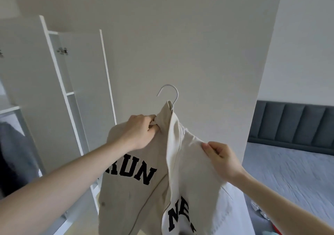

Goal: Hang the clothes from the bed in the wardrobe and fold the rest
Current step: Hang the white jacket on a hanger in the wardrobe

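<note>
The cream jacket (144,162), with black letters on its front, is held up in the air in front of the person, between the open wardrobe (59,90) on the left and the bed (289,171) on the right. It sits on a hanger (171,95), of which only the white hook shows above the collar. The left hand (141,131) has its fingers curled tightly into the cloth at the collar, just below the hook, and seems to carry most of the weight. The right hand (220,155) pinches the cloth at the right shoulder of the jacket between thumb and fingers. The front of the jacket hangs open and the right side looks bunched, so I judge the shoulder is not yet well seated on the hanger arm, which is hidden under the cloth. If the right hand lets go too early, this side could slide off and the jacket would hang crooked or drop. The hook also turns sideways, so it may miss the rail, which is not visible here.
</note>
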`<act>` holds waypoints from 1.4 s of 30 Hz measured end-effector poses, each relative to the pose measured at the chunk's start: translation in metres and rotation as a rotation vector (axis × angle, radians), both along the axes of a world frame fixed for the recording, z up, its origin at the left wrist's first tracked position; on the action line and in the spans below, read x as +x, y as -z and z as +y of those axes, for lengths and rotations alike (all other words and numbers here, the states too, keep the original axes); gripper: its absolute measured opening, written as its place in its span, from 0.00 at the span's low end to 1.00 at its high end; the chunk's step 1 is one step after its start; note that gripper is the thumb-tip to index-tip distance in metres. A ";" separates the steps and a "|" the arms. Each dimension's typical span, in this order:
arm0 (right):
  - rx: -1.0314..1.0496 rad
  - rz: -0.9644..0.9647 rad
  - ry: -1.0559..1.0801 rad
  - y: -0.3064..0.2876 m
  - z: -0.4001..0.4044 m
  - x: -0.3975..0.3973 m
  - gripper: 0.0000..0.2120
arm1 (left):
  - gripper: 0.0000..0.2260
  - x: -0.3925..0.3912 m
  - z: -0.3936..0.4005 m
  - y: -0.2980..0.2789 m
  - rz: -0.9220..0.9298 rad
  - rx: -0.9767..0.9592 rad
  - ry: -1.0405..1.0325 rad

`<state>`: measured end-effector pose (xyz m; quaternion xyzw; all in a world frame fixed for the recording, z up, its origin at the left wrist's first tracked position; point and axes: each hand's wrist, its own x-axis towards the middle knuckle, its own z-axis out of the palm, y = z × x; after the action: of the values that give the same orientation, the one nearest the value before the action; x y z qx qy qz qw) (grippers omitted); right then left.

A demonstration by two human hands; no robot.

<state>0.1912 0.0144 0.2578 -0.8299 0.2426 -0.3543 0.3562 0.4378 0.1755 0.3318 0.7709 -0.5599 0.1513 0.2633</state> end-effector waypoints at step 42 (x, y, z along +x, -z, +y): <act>0.480 0.130 -0.857 0.112 0.385 0.463 0.25 | 0.15 0.282 0.450 0.134 0.619 -0.389 -0.709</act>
<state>0.6542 0.3990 0.1456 -0.7698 -0.0241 -0.0576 0.6353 0.7198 0.6255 0.1975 0.8590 -0.1212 0.0973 0.4878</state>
